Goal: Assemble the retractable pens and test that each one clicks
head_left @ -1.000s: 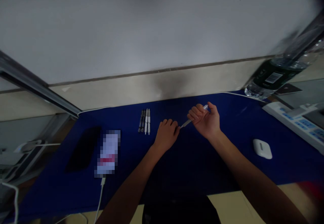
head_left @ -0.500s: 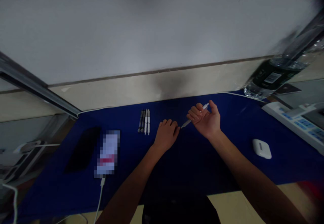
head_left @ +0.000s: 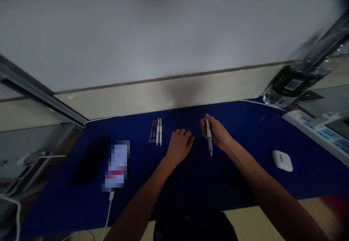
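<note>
My right hand (head_left: 216, 132) grips a white and grey pen (head_left: 209, 135) between thumb and fingers, its tip pointing down toward me. My left hand (head_left: 180, 143) rests palm down on the blue desk top (head_left: 196, 183), fingers loosely spread and holding nothing. Just left of it lies a row of pens side by side: two white and grey pens (head_left: 158, 132) and two dark, partly clear pens (head_left: 152, 132). A gap separates the left hand from that row.
A lit phone (head_left: 117, 164) with a white charging cable (head_left: 108, 212) and a dark flat object (head_left: 89, 161) lie at the left. To the right are a white earbud case (head_left: 282, 160), a power strip (head_left: 319, 132) and a plastic bottle (head_left: 296, 81). A wall (head_left: 174, 33) stands behind.
My right hand has turned over from palm up to palm down, swinging the pen from a slant to nearly upright in view. My left hand has stayed in place.
</note>
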A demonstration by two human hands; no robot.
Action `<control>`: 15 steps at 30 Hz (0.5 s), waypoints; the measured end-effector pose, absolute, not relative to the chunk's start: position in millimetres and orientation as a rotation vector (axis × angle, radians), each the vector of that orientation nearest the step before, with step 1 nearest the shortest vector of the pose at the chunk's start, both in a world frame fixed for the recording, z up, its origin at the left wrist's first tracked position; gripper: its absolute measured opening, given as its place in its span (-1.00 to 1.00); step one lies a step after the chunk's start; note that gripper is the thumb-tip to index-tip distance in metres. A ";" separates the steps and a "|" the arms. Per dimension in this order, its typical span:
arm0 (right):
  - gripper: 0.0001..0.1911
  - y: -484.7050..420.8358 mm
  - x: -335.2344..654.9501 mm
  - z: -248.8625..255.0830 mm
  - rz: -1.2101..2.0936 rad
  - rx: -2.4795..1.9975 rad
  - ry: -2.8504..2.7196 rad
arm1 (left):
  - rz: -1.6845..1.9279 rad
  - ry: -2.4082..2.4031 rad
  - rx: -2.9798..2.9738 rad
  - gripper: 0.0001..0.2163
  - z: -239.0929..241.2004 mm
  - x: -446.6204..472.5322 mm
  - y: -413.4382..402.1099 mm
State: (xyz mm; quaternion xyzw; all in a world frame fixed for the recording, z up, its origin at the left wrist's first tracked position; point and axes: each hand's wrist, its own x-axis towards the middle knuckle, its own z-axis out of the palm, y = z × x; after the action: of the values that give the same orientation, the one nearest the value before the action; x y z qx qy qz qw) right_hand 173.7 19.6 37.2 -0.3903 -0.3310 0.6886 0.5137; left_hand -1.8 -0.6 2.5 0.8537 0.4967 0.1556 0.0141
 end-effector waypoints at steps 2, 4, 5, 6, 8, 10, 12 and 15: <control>-0.63 21.8 174.4 33.0 1.619 -1.032 -0.774 | 0.481 1.539 2.662 -0.80 2.7 -2.0 -0.5; -0.66 24.3 175.4 29.8 1.606 -1.043 -0.712 | 0.476 1.540 2.663 -0.81 2.4 -2.1 0.0; -0.69 25.3 175.7 28.5 1.599 -1.038 -0.684 | 0.471 1.543 2.663 -0.81 2.2 -2.1 0.4; -0.71 26.2 175.8 27.3 1.588 -1.039 -0.667 | 0.467 1.544 2.662 -0.81 2.1 -2.1 0.7; -0.76 27.3 175.3 24.9 1.569 -1.065 -0.680 | 0.473 1.544 2.662 -0.82 2.2 -1.6 0.9; -0.78 27.3 173.9 21.9 1.540 -1.106 -0.748 | 0.489 1.556 2.662 -0.83 2.9 -0.6 0.1; -0.77 26.8 172.0 18.3 1.514 -1.124 -0.838 | 0.505 1.600 2.649 -0.83 4.0 1.0 -1.7; -0.73 26.1 169.5 13.0 1.505 -1.119 -0.936 | 0.530 1.705 2.590 -0.81 5.6 3.6 -5.1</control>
State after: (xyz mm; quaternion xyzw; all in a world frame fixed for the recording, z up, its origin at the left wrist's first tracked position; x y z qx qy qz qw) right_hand 169.5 26.1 13.0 -0.4625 -0.3869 0.6223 0.4993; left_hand 3.6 -5.1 5.6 0.8233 0.5420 0.1684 -0.0023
